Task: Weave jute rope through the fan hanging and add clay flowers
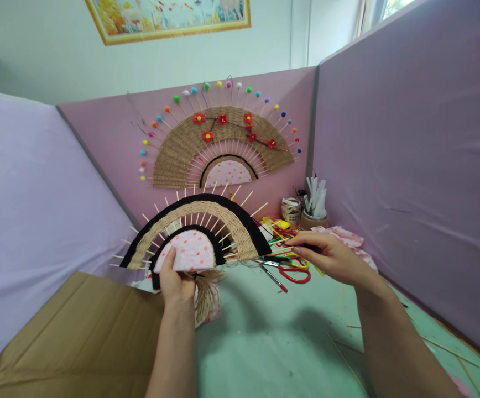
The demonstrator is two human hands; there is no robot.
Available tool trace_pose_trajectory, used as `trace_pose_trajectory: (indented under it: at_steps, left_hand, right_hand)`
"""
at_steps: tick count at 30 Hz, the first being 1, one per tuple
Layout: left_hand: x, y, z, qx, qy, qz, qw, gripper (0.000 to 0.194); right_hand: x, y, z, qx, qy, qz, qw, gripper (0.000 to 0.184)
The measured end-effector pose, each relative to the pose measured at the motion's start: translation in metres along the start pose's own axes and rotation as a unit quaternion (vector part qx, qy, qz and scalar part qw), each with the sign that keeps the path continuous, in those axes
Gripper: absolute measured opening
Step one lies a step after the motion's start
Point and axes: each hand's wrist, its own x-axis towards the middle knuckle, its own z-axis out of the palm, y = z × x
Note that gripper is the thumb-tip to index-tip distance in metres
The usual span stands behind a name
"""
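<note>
Left hand (176, 282) firmly on the fan (201, 208), thumb flat across the cloth centre (192, 251), and here's the right hand (329, 255) out at the other end, fingers pinched narrow by the lowest stick tips; whether they've got one, I can't tell. The fan's up above the bench (256, 345), arch to the top, straight base down, its long axis running left to right with the right end a touch higher. Look at those sticks (259, 210), thin, pale, fanning up and outward past a fuzzy-looking black rim! Inside that, a tan woven band, coarse as rope, then a gap crossed by bare sticks, a second black arc, and that half-round of pale pink, red-spotted cloth. A fibre tassel (205, 298) hangs below. Further out, red-handled scissors (296, 273) lie on the green bench, ribbed cardboard (86, 331) sits at left, and behind, against the pink panel (99, 132), a bigger fan (177, 141) arches upward too, tipped with bright pompoms.
</note>
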Motion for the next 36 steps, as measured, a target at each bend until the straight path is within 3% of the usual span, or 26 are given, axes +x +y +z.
trace_pose_trajectory:
  at_steps: [7, 15, 21, 29, 36]
  left_hand:
    - [-0.001, -0.002, -0.001, -0.001, -0.003, -0.002, 1.000, 0.024]
    - [-0.003, -0.003, 0.000, -0.020, 0.010, 0.005, 1.000, 0.022]
    - [-0.003, -0.002, 0.000, -0.024, 0.002, 0.014, 1.000, 0.024]
    - [-0.002, 0.002, 0.001, -0.026, 0.008, 0.015, 1.000, 0.023]
    - [-0.002, 0.003, 0.002, -0.020, 0.000, 0.001, 1.000, 0.017]
  right_hand:
    - [-0.001, -0.007, -0.001, -0.091, 0.007, -0.020, 0.996, 0.021]
    - [-0.003, -0.023, 0.018, -0.188, 0.023, -0.058, 0.980, 0.021]
    - [-0.004, -0.028, 0.023, -0.162, -0.021, -0.068, 0.984, 0.022]
    - [0.001, -0.024, 0.022, -0.110, -0.022, -0.063, 0.992, 0.021]
    - [0.004, -0.016, 0.020, -0.075, 0.038, -0.037, 0.996, 0.019]
